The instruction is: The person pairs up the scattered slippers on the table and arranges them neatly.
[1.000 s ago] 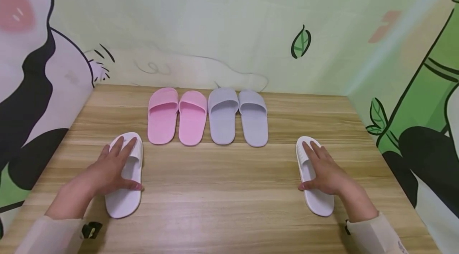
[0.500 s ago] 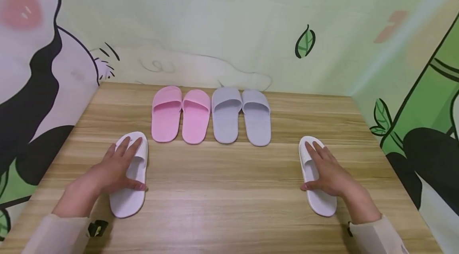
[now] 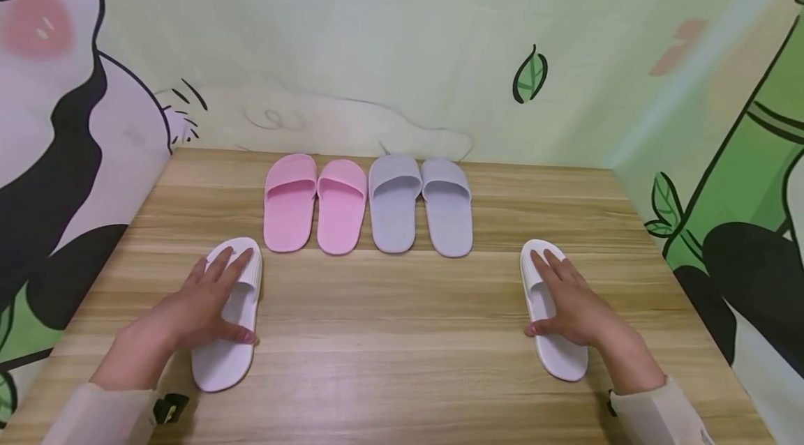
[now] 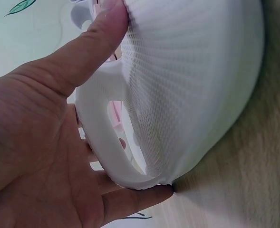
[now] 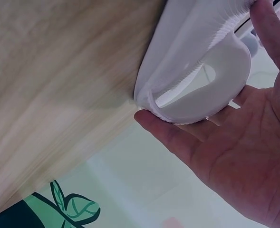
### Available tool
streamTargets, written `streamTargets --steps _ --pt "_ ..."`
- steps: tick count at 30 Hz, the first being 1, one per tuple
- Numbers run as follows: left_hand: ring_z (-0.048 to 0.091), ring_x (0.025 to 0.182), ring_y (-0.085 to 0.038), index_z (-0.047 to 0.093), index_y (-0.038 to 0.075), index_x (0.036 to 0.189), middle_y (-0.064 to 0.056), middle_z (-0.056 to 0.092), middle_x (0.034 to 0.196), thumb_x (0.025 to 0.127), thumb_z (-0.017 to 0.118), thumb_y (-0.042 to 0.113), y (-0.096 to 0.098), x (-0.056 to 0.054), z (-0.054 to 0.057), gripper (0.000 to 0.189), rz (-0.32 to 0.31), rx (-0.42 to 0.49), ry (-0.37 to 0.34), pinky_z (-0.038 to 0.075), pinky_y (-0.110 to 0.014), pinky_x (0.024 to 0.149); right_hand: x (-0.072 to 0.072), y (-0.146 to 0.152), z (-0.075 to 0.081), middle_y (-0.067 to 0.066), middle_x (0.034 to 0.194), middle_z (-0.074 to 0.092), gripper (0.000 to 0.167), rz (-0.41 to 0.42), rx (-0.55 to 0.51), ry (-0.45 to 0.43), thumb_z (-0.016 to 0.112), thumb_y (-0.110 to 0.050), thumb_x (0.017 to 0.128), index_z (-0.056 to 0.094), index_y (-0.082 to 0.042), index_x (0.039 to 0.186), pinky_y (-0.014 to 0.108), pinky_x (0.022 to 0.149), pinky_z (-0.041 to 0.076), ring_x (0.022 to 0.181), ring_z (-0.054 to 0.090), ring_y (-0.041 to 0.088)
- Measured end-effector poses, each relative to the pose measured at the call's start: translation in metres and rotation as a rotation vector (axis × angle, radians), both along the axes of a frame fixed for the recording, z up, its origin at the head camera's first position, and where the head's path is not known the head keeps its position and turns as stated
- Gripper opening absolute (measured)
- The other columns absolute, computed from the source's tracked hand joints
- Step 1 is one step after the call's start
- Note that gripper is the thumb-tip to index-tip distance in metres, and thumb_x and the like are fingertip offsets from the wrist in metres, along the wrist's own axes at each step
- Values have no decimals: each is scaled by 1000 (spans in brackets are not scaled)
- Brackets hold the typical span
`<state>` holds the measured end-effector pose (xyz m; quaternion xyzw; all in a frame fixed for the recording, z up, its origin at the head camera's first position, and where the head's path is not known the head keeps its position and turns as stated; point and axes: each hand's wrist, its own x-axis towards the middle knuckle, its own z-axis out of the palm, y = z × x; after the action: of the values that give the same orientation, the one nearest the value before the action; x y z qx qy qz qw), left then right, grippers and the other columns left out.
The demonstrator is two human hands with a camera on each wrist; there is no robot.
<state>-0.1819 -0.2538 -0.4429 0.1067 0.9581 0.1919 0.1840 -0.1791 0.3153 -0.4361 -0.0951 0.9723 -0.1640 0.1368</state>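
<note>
In the head view my left hand [image 3: 204,309] lies over a white slipper [image 3: 222,368] at the left of the wooden surface. Its thumb is at the slipper's inner edge and its fingers spread across the ribbed strap. The left wrist view shows the little finger at the outer side of this white slipper [image 4: 192,85], near the wood. My right hand [image 3: 571,309] holds the other white slipper [image 3: 562,358] at the right in much the same way. Under the strap of this right slipper [image 5: 230,90] there is an open gap; its sole lies near the surface.
A pair of pink slippers [image 3: 289,222] and a pair of grey slippers [image 3: 392,222] stand side by side at the back of the wooden surface [image 3: 389,354]. Behind them rises a pale green printed wall [image 3: 352,33]. Printed side walls flank the surface.
The left hand and its white slipper have shifted slightly right and toward me. The right hand and its slipper look nearly still. The view itself sways a little.
</note>
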Motion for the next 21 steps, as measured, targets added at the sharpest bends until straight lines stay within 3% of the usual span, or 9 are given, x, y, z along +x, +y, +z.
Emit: streamTargets --steps 21 --pt "10 145 -71 8 16 167 -34 7 168 63 92 58 9 11 -4 140 -45 -9 65 34 -87 97 4 -3 -5 29 170 13 129 13 26 29 95 -39 70 15 -7 166 76 116 28 152 13 60"
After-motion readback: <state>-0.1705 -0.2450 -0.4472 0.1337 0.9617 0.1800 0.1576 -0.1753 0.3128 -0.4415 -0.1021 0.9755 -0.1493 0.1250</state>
